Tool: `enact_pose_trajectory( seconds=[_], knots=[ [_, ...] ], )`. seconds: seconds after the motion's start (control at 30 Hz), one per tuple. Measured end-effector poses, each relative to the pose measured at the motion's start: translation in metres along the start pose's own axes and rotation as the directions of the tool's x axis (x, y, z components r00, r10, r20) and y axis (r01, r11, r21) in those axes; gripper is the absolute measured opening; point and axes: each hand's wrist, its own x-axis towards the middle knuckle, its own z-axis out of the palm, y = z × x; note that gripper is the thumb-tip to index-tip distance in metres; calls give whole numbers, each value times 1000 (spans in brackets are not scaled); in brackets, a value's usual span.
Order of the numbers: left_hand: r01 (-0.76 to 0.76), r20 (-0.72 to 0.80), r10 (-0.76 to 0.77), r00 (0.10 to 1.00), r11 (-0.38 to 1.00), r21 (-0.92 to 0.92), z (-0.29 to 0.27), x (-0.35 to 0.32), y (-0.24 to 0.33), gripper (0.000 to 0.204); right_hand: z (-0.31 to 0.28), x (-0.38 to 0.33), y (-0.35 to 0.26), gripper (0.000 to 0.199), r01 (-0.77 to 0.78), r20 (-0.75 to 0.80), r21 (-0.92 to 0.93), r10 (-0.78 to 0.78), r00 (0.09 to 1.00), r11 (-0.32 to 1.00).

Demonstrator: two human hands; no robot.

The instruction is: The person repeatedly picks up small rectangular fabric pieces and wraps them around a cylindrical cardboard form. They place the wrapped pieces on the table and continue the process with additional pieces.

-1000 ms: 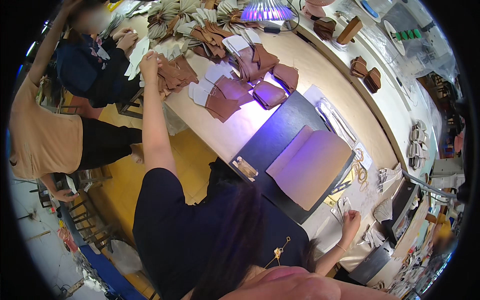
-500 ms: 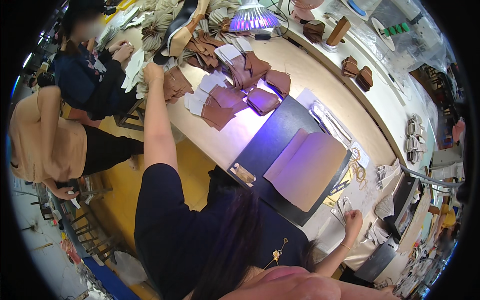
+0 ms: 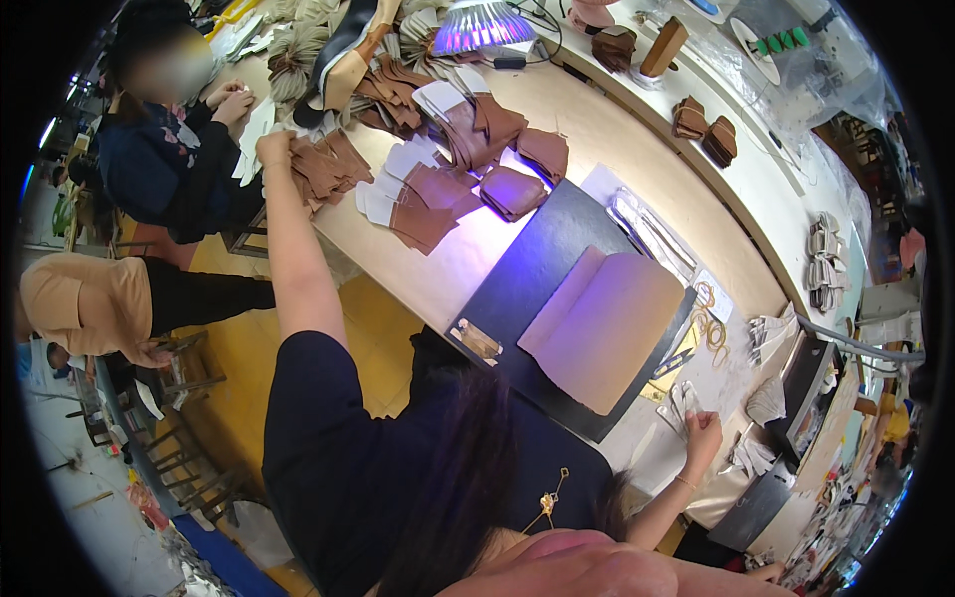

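My left hand point(image 3: 276, 151) reaches to the far left edge of the table, fingers closed at the edge of a pile of brown leather pieces point(image 3: 330, 167); its fingertips are partly hidden. At the right, my right hand point(image 3: 704, 432) pinches small pale, flat pieces point(image 3: 680, 405) just above the table. Between my arms, a curled tan-brown sheet point(image 3: 603, 328) lies on a black board point(image 3: 517, 269). Beyond the board are more brown leather pieces with white parts point(image 3: 423, 199) and folded brown bundles point(image 3: 513, 191).
A lit lamp point(image 3: 484, 28) hangs over the far side near a dark shoe form point(image 3: 343, 55). A pen point(image 3: 676, 360) and rubber bands point(image 3: 712, 323) lie right of the board. At the far left, a co-worker point(image 3: 159, 149) handles white pieces; another person point(image 3: 95, 303) stands nearer.
My left hand has shifted left, and the brown pieces beside it have slid left and fanned out. My right hand stays nearly in place. The nearer person at left has bent or turned.
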Motion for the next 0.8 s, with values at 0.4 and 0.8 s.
enact_pose_trajectory(
  seconds=[0.4, 0.8],
  knots=[
    [126, 284, 125, 950, 682, -720, -29, -2, -55, 35, 2, 5, 9, 31, 62, -19, -13, -62, 998, 998],
    [-49, 420, 597, 684, 612, -789, -48, -200, 85, 31, -7, -1, -6, 24, -72, 87, 125, 61, 994, 989]
  ],
)
